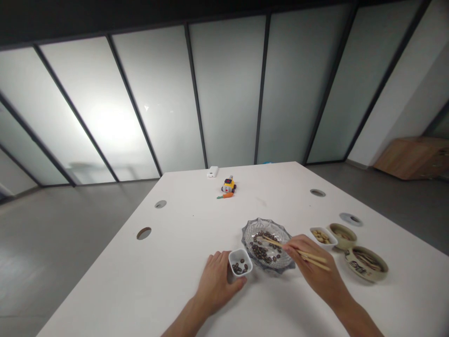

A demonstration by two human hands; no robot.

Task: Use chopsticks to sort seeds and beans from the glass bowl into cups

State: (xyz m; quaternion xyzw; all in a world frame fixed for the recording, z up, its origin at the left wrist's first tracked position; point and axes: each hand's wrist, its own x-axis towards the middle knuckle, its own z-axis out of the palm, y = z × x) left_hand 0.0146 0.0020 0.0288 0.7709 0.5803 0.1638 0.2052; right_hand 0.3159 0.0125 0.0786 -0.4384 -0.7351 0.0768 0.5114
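My left hand (218, 281) is curled round a small white square bowl (231, 258), thumb at the near side and fingers along the left. Several dark brown beans (239, 268) lie at its bottom. My right hand (312, 264) grips a pair of wooden chopsticks (314, 257), their tips reaching down among the beans in a scalloped clear glass bowl (249, 225). Whether the tips pinch a bean is too small to tell. The glass bowl stands just right of the white one, with many dark beans (261, 252) spread over its bottom.
Right of my right hand stand a white dish (334, 242) of pale nuts or beans, a round beige bowl (352, 236) and a larger beige bowl with dark lettering (380, 271). Farther back on the white table (189, 210) are a toy carrot (227, 195), a yellow toy vehicle (228, 186) and a white box-like device (212, 172).
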